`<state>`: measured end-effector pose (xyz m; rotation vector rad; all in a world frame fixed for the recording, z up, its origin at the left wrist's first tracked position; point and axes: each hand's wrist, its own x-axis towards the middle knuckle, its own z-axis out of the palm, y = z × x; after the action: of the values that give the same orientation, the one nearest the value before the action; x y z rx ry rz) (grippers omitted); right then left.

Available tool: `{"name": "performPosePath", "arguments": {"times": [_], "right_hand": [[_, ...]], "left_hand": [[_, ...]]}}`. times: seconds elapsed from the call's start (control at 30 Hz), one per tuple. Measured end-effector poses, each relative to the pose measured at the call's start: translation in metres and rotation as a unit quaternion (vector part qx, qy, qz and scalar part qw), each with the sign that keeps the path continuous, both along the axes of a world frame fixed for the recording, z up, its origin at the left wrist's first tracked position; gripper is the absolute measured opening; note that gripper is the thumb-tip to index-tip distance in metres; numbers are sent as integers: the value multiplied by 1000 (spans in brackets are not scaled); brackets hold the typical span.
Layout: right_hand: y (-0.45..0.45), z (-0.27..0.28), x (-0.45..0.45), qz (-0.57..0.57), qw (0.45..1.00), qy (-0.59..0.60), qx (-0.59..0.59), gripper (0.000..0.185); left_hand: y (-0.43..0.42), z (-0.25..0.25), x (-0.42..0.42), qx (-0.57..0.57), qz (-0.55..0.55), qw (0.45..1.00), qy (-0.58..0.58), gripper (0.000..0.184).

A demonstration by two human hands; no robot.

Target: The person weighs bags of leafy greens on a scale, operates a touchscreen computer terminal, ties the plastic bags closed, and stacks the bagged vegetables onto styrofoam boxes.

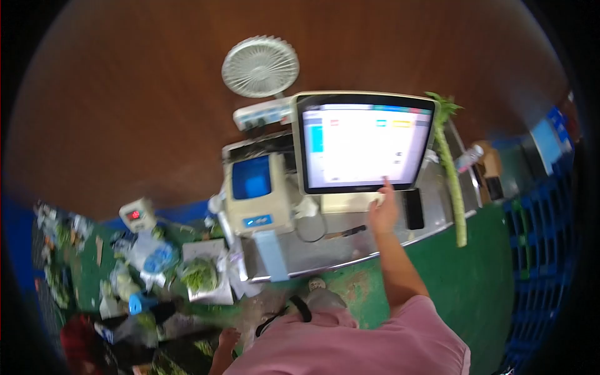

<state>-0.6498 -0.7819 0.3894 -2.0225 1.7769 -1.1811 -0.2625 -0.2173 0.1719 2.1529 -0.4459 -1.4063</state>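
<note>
My right hand (383,215) reaches up to a lit touchscreen monitor (362,147), index finger stretched out at the lower edge of the screen. Nothing is held in it. My left hand (229,339) hangs low beside my body at the bottom of the view, too small and blurred to make out its fingers. Left of the monitor stands a beige label printer (259,194) with a blue window, a pale paper strip (270,253) hanging from its front. A knife (345,232) and a black phone (414,209) lie on the metal counter (306,255) below the screen.
A long green stalk (455,187) leans across the counter's right end, near a bottle (469,158). Behind are a white fan (260,67) and power strip (264,114). Leafy vegetables (200,275) and bags lie at the lower left; blue crates (540,244) stand right.
</note>
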Motion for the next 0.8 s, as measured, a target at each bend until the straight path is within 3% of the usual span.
{"name": "performPosePath", "arguments": {"times": [0.03, 0.07, 0.1, 0.13, 0.17, 0.2, 0.23, 0.27, 0.3, 0.33, 0.37, 0.4, 0.47, 0.5, 0.53, 0.57, 0.63, 0.7, 0.73, 0.77, 0.8], "right_hand": [[-2, -7, 6, -4, 997, -60, -48, 42], [5, -10, 18, 25, 990, -115, -78, 41], [13, -7, 31, 57, 978, -167, -107, 40], [32, 1, 48, 131, 982, -122, -59, 35], [52, 0, 65, 204, 976, -72, -22, 30], [79, -6, 94, 295, 954, -52, -24, 27], [108, -13, 118, 375, 926, -27, -32, 24], [141, -22, 139, 449, 886, -56, 103, 22], [170, -23, 168, 524, 836, -62, 151, 22], [199, -21, 200, 589, 781, -62, 198, 22], [219, -13, 236, 615, 773, 6, 155, 22], [232, -8, 268, 636, 760, 74, 112, 21], [242, -24, 316, 598, 789, 106, 94, 22], [245, -34, 341, 580, 801, 123, 81, 23], [241, -41, 360, 556, 812, 157, 85, 27], [236, -62, 373, 527, 830, 173, 55, 28], [229, -96, 383, 471, 854, 218, 34, 29], [232, -106, 385, 456, 829, 322, 24, 28], [231, -110, 381, 443, 824, 352, 37, 28], [235, -111, 386, 443, 824, 351, 40, 29], [233, -112, 393, 424, 808, 410, 16, 25]], "left_hand": [[-2, 5, 1, 61, -270, 947, -163, 20], [2, 9, -1, 99, -455, 837, -286, 19], [-1, 16, -4, 148, -517, 775, -332, 18], [22, -7, 4, 146, -540, 750, -352, 17], [31, -16, 6, 129, -219, 942, -217, 19], [21, 5, 12, 58, -359, 879, -308, 25], [51, -43, 22, 16, -125, 962, -242, 31], [28, -5, 23, 85, 5, 986, -146, 30], [-7, 38, 35, 145, 129, 980, -41, 30], [3, 13, 55, 127, 98, 984, -76, 29], [12, -13, 73, 109, 63, 986, -109, 28], [10, -22, 90, 97, 122, 986, -64, 27], [0, -47, 135, 71, 233, 969, 28, 25], [11, -93, 162, 81, 43, 993, -77, 23], [26, -159, 195, 84, -147, 969, -177, 22], [38, -210, 214, 82, -328, 902, -268, 20], [50, -242, 244, 117, -245, 911, -311, 15], [47, -272, 295, 156, -163, 908, -352, 12], [60, -324, 318, 169, 122, 959, -190, 14], [65, -357, 337, 120, 335, 933, -44, 16], [69, -389, 357, 78, 551, 829, 58, 18]]}}
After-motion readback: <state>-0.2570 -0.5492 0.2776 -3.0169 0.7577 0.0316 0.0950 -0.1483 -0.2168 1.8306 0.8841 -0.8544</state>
